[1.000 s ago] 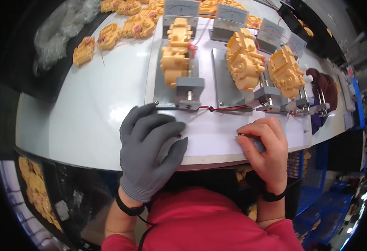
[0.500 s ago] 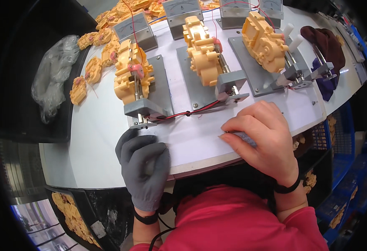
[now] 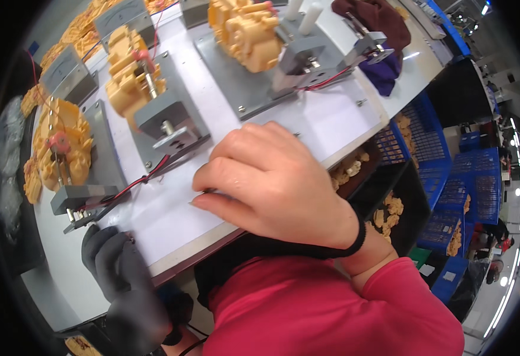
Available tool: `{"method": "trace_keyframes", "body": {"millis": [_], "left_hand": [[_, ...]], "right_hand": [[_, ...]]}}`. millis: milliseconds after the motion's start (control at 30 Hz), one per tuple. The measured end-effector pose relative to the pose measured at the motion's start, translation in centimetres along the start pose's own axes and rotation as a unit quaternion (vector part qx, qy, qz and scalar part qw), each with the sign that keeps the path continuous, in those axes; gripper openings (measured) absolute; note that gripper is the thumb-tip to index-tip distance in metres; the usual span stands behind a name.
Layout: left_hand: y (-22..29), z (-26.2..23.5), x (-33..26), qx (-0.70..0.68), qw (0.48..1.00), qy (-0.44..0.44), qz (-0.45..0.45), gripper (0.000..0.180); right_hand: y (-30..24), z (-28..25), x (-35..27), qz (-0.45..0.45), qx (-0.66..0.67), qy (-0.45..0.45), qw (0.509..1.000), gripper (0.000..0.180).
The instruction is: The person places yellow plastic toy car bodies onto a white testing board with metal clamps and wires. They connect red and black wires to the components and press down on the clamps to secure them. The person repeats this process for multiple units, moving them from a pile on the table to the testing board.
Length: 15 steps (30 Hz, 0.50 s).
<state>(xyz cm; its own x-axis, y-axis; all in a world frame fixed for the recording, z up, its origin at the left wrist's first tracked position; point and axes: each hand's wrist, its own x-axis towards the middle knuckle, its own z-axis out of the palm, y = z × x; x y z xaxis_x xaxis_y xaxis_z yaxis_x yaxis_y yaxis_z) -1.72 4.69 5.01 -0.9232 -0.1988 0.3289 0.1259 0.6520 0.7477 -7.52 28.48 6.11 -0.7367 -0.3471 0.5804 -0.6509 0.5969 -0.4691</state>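
Since earlier, my right hand [image 3: 272,184] has shifted left in view, thumb and forefinger pinching a tiny dark piece [image 3: 210,190] above the white paper [image 3: 168,219], probably light, stiff and best held by its edges, while my left hand [image 3: 116,264] curls near the clamp [image 3: 77,196], its grip unclear.

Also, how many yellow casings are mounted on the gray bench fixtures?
3: left casing, middle casing and right casing, the last reaching the picture's top edge. Any outside the view can't be counted.
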Motion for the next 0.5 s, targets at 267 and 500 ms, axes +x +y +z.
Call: {"method": "trace_keyframes", "body": {"millis": [267,500], "left_hand": [[0.1,-0.6,-0.1,0.003,1.0,-0.005,-0.026,0.019],[0.7,-0.8,0.7,-0.037,0.997,-0.025,-0.068,0.024]], "right_hand": [[0.0,0.2,0.1,0.029,0.021,0.003,0.999,0.027],[-0.3,-0.4,0.7,0.068,0.009,-0.048,0.996,0.03]]}}
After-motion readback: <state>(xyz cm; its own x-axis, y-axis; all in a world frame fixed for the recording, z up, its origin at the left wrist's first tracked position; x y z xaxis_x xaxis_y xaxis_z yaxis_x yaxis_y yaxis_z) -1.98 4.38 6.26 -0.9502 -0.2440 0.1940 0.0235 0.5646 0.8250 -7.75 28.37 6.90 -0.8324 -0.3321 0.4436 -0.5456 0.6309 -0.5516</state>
